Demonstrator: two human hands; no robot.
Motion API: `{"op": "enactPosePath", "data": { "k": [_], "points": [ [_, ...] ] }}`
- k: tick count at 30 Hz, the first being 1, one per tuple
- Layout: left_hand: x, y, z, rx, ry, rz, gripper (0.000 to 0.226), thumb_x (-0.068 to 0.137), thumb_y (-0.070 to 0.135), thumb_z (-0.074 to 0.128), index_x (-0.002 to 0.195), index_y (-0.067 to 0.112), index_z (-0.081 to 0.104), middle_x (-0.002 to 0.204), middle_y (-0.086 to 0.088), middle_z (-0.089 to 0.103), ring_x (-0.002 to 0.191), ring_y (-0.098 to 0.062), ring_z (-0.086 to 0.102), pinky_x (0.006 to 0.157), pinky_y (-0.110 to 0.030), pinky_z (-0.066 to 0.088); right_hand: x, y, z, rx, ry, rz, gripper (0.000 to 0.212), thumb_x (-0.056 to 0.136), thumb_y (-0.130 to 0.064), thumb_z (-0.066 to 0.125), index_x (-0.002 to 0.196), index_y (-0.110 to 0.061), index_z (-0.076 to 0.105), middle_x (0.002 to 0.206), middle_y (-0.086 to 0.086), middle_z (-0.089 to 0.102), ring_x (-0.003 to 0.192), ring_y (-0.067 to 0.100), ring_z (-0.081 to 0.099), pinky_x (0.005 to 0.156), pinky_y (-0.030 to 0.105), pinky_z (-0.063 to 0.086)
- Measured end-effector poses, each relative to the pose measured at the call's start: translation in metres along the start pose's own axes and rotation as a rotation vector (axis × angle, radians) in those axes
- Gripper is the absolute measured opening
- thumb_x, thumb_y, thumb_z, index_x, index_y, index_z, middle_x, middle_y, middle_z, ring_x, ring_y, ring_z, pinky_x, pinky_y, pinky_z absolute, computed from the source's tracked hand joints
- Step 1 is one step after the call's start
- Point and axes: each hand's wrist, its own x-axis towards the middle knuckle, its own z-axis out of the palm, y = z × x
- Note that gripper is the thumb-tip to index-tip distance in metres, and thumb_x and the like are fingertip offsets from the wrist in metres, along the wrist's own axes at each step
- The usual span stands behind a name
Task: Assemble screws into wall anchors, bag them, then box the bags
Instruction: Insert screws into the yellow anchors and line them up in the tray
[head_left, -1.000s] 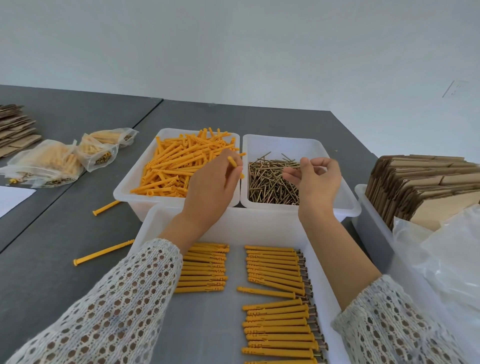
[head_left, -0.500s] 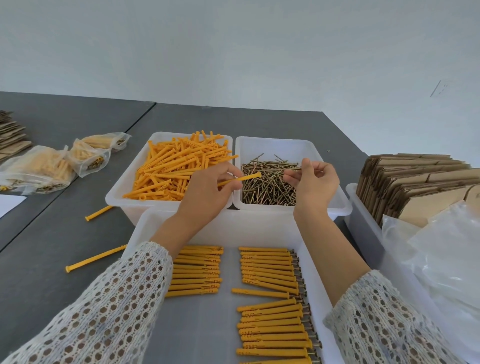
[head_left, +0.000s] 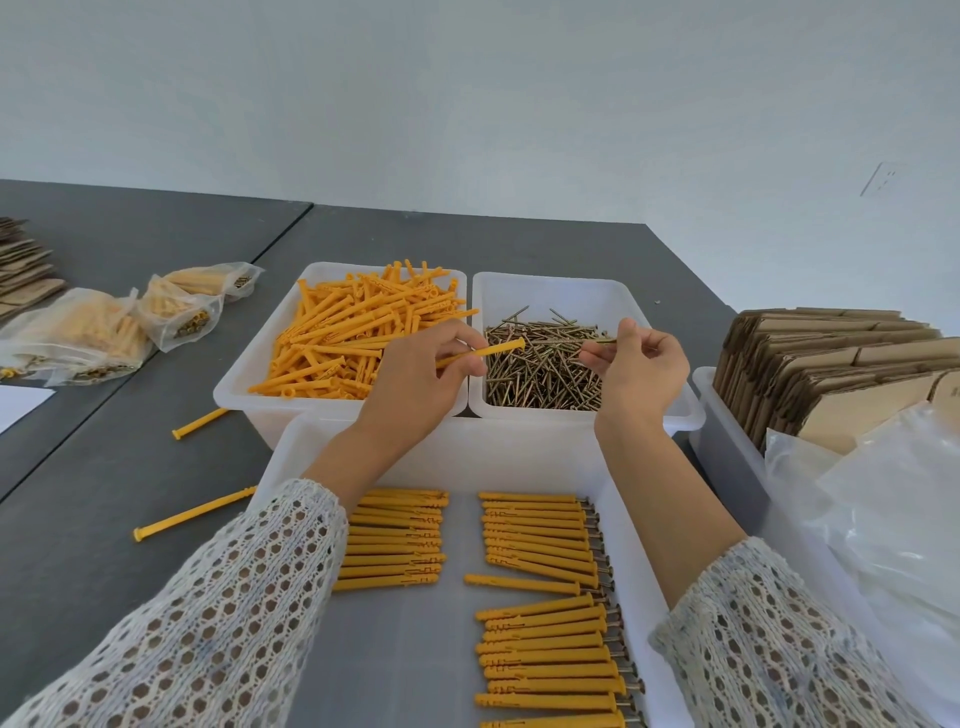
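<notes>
The left hand pinches a long yellow plastic wall anchor, its long axis nearly level and its flared end pointing right. The right hand pinches a thin brass-coloured screw pointing left; a clear gap separates the tips above the white plastic bin of loose screws. Assembled anchors lie in rows in the near white tray.

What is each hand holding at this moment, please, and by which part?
The left hand pinches a yellow wall anchor by its rear half, flanged end pointing right. The right hand pinches a screw near its right end.
</notes>
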Motion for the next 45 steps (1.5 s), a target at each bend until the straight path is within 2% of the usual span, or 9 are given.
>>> {"op": "enactPosePath", "data": {
  "k": [11,14,22,25,27,30,36,40,45],
  "points": [
    [0.0,0.005,0.006,-0.182,-0.034,-0.016,0.01,0.097,0.012,0.061,0.104,0.013,0.068,0.082,0.008,0.076,0.095,-0.002,0.068,0.092,-0.015,0.044,-0.025,0.003,0.015,-0.083,-0.392,-0.058,0.015,0.097,-0.018,0.061,0.09,-0.005,0.058,0.07,0.008,0.065,0.054,0.015,0.065,0.051,0.025,0.054],
    [0.005,0.007,0.001,-0.343,-0.03,-0.108,0.012,0.1,0.009,0.056,0.107,0.005,0.065,0.084,-0.003,0.076,0.087,-0.015,0.073,0.081,-0.027,0.049,-0.033,0.003,0.02,-0.141,-0.518,-0.056,0.022,0.096,-0.027,0.062,0.101,-0.006,0.06,0.082,0.006,0.063,0.054,0.011,0.06,0.049,0.027,0.052],
    [0.011,-0.001,-0.013,-0.606,-0.251,-0.311,0.024,0.104,0.013,0.046,0.111,-0.003,0.063,0.101,-0.008,0.074,0.081,-0.008,0.066,0.074,-0.027,0.041,-0.05,0.006,0.025,-0.216,-0.714,-0.136,0.024,0.097,-0.009,0.059,0.091,0.014,0.059,0.054,0.009,0.052,0.044,0.02,0.047,0.051,0.033,0.042],
    [0.012,-0.002,-0.017,-0.715,-0.321,-0.35,0.031,0.104,0.017,0.043,0.123,-0.002,0.059,0.084,0.003,0.073,0.079,-0.003,0.062,0.077,-0.026,0.039,-0.055,0.001,0.024,-0.205,-0.763,-0.142,0.023,0.097,-0.007,0.058,0.087,0.014,0.062,0.055,0.014,0.053,0.048,0.022,0.047,0.058,0.041,0.041],
    [0.013,-0.002,-0.019,-0.748,-0.328,-0.373,0.029,0.105,0.021,0.042,0.113,0.004,0.064,0.086,-0.003,0.071,0.081,-0.01,0.059,0.076,-0.028,0.038,-0.058,-0.004,0.023,-0.199,-0.797,-0.158,0.023,0.099,-0.008,0.055,0.089,0.012,0.062,0.06,0.024,0.054,0.048,0.023,0.046,0.057,0.041,0.041],
    [0.018,-0.003,-0.021,-0.872,-0.295,-0.478,0.037,0.106,0.032,0.038,0.104,0.004,0.062,0.08,-0.003,0.067,0.079,-0.022,0.061,0.079,-0.036,0.045,-0.063,-0.011,0.02,-0.164,-0.989,-0.09,0.022,0.102,-0.01,0.05,0.087,0.001,0.062,0.058,0.005,0.057,0.042,0.016,0.043,0.046,0.028,0.041],
    [0.022,-0.013,-0.028,-1.098,-0.071,-0.7,0.031,0.099,0.041,0.05,0.098,0.017,0.071,0.09,0.001,0.073,0.097,-0.017,0.069,0.092,-0.033,0.046,-0.1,-0.003,0.011,-1.041,-1.758,-0.113,0.027,0.098,-0.025,0.059,0.083,-0.003,0.063,0.064,0.002,0.06,0.05,0.013,0.052,0.049,0.022,0.045],
    [0.022,-0.016,-0.03,-1.097,-0.09,-0.721,0.032,0.097,0.042,0.052,0.099,0.017,0.072,0.098,-0.001,0.073,0.097,-0.018,0.071,0.098,-0.036,0.045,-0.144,0.024,0.002,-1.431,-1.829,-0.516,0.023,0.094,-0.02,0.06,0.077,-0.005,0.056,0.065,0.003,0.046,0.067,0.023,0.047,0.053,0.03,0.033],
    [0.022,-0.017,-0.031,-1.117,-0.09,-0.728,0.032,0.095,0.042,0.056,0.092,0.018,0.077,0.098,-0.001,0.073,0.095,-0.017,0.072,0.095,-0.035,0.046,-0.175,0.036,0.003,-1.357,-1.833,-0.751,0.036,0.093,-0.02,0.061,0.067,-0.012,0.037,0.066,0.002,0.041,0.061,0.02,0.038,0.05,0.029,0.026]
  ]
}}
